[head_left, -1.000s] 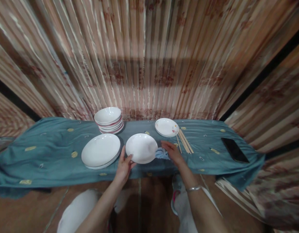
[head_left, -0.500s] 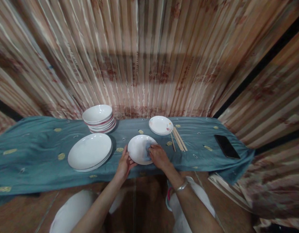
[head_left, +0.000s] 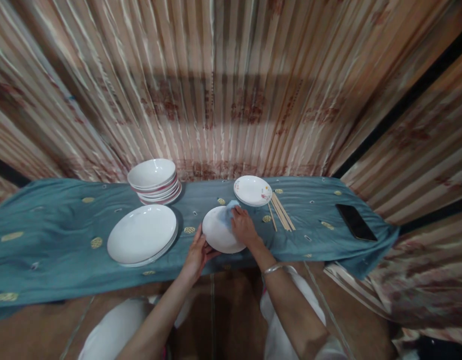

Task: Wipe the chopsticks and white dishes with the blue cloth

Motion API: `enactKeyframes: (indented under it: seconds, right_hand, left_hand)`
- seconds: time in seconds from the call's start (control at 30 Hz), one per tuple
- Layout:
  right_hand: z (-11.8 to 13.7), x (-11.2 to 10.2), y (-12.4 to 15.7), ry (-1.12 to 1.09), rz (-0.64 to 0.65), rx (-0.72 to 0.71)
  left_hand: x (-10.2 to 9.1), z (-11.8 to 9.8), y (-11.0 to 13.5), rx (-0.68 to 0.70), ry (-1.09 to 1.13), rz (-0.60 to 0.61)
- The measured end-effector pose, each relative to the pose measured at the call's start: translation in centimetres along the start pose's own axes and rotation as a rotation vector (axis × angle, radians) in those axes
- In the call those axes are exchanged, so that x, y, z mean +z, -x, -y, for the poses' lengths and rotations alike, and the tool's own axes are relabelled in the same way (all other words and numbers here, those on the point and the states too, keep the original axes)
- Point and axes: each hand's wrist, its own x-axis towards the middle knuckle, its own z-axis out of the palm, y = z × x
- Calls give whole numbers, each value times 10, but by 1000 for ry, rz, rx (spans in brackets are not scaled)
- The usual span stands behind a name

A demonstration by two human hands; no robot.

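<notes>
A round white plate point(head_left: 219, 237) is held over the front part of the table, slightly tilted. My left hand point(head_left: 197, 252) grips its left edge, thumb along the rim and fingers underneath. My right hand point(head_left: 244, 227) is closed on a light blue cloth point(head_left: 227, 211), which presses on the plate's upper right part. Most of the cloth under the fingers is hidden. Just beyond the right hand lies a small plate with a floral rim point(head_left: 252, 190), apparently on top of another.
Large white oval plates point(head_left: 141, 234) are stacked on the left, with white bowls point(head_left: 152, 174) piled behind them. Several wooden chopsticks point(head_left: 281, 212) and a black phone point(head_left: 355, 222) lie to the right on the green tablecloth point(head_left: 69, 215). A pleated curtain point(head_left: 223, 100) hangs behind.
My right hand has slid the cloth from the plate's right side up toward its far rim. The left hand keeps its hold. The view has shifted slightly.
</notes>
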Motion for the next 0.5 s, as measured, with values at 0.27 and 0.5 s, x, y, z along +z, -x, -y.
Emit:
enactKeyframes:
  seconds: [0.27, 0.5]
  right_hand:
    - [18, 22, -10, -291, 65, -70]
    - [33, 24, -8, -537, 137, -186]
  left_hand:
    - [-6, 2, -2, -21, 49, 61]
    - [-6, 3, -4, -35, 76, 30]
